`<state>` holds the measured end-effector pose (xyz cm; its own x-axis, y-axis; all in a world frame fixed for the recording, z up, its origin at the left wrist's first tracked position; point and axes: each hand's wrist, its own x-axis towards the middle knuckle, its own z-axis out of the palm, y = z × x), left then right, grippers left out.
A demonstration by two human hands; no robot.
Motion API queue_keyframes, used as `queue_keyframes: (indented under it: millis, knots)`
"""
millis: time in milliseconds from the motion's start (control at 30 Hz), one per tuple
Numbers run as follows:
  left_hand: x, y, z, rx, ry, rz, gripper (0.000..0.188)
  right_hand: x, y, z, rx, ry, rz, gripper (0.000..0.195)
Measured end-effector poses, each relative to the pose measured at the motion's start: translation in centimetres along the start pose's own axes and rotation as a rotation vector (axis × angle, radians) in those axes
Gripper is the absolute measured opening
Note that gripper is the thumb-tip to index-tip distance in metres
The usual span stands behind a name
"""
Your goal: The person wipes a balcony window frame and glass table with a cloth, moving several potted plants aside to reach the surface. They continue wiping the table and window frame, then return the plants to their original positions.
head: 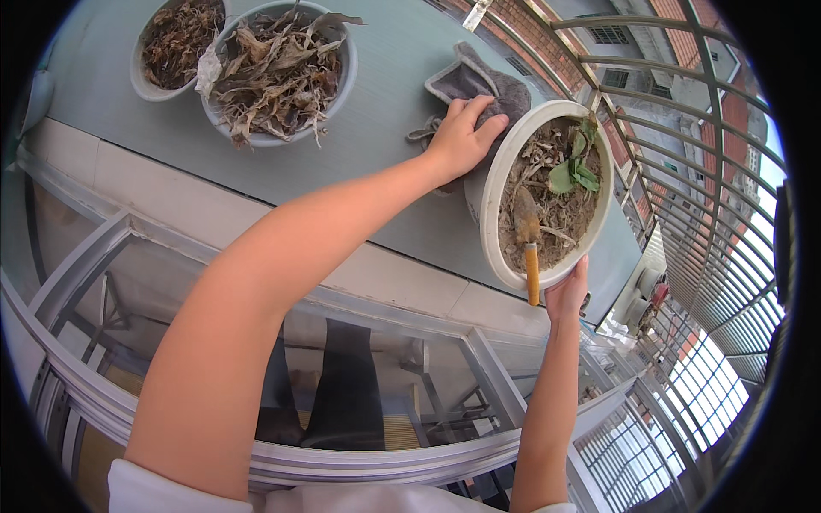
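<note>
A white plant pot [494, 221] leans to one side on the ledge, its mouth facing me. Dry soil [580, 218], withered leaves and a small green succulent [574, 173] fill it. Lying across the soil is a hand trowel [532, 272], rusty at the blade, with its wooden handle over the rim. My right hand [567, 292] holds the pot's rim from below, fingers mostly hidden behind it. On the pot's far left side, my left hand [467, 138] grips a grey cloth [510, 90] bunched against the wall; some fingertips are hidden in the folds.
Left on the greenish ledge [385, 70] stand a larger white pot [349, 67] heaped with dried leaves and a smaller pot [138, 70] of brown plant matter. Metal window bars [667, 115] border the right. A sliding window frame [397, 442] runs between me and the ledge.
</note>
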<state>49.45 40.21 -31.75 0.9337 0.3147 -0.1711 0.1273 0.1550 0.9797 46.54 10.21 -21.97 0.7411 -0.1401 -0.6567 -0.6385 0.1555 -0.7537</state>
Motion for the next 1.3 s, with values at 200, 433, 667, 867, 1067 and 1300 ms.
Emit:
queue_keyframes:
  millis: [200,433,667,867,1067,1300]
  knots:
    - [-5.2,-0.9,1.6,-0.023,0.14,-0.222,0.051,0.0,-0.1,0.1,-0.004,0.028,0.0,0.047]
    - [-11.9,-0.3,-9.4,1.193,-0.686,0.545,0.046,0.1,0.3,-0.7,-0.02,0.011,-0.015,0.044]
    - [-2.1,-2.3,-9.3,1.533,-0.268,0.514,0.039,-0.8,-0.5,0.4,-0.055,0.037,-0.011,0.039]
    - [6.4,-1.0,-6.4,1.601,0.27,0.139,0.043,-0.5,-0.9,0.8,-0.085,0.001,-0.012,0.038]
    - [-6.7,-0.4,-6.6,1.524,-0.209,0.082,0.053,-0.6,-0.8,0.6,-0.097,-0.008,-0.037,0.037]
    - [-4.8,-1.3,-5.1,1.378,0.019,-0.097,0.05,-0.8,-1.0,0.6,-0.118,-0.011,-0.025,0.037]
